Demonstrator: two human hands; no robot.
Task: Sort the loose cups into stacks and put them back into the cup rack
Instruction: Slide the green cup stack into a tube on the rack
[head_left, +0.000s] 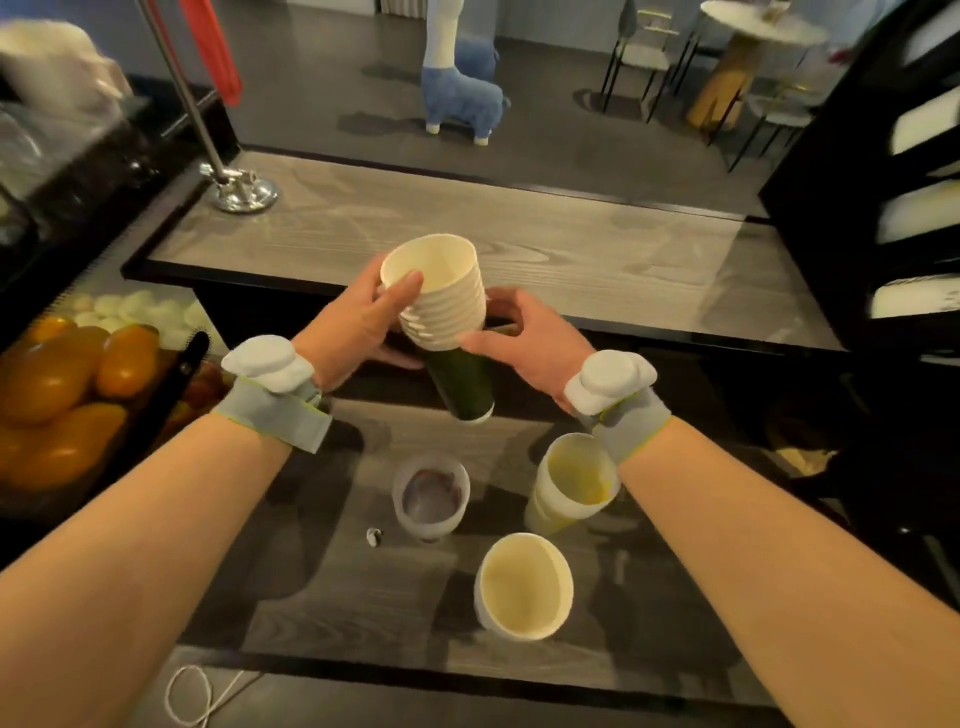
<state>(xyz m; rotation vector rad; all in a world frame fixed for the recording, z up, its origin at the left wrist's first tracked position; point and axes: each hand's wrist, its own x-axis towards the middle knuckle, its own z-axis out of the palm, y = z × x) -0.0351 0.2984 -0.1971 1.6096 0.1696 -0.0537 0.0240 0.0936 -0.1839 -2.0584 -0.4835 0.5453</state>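
**A:** Logging containers first. On the bench (291, 597) below my wrists: a translucent cup (431, 498) with a dark purplish residue inside; a pale yellow stack (571, 484) leaning a little, its top cup smeared orange-yellow on the inner wall; a cream cup (523, 586) nearest me, upright and looking empty. All three stand apart from each other.

**B:** And the held item?

**A:** A cream cup stack (441, 296), ribbed with many rims, mouth tilted up and away, top cup empty. Its base sits nested into a dark green cup stack (460, 382) that angles down toward me, white rim at the low end.

**B:** Fingers?

**A:** Left hand (358, 325) is wrapped around the cream stack's left side, thumb pressed on the wall just below the rim. Right hand (524, 338) is curled at the junction, fingertips touching the cream stack's lower edge; whether it also grips the green section I cannot tell, since the stack hides the palm side.

**B:** Anything obscured?

**A:** The cup rack (893, 171) at right is blurred and cut by the frame; pale bands in its slots are probably cups. The bowl of orange fruit (57, 379) at left is partly cropped. A small object (374, 536) beside the translucent cup is too small to identify.
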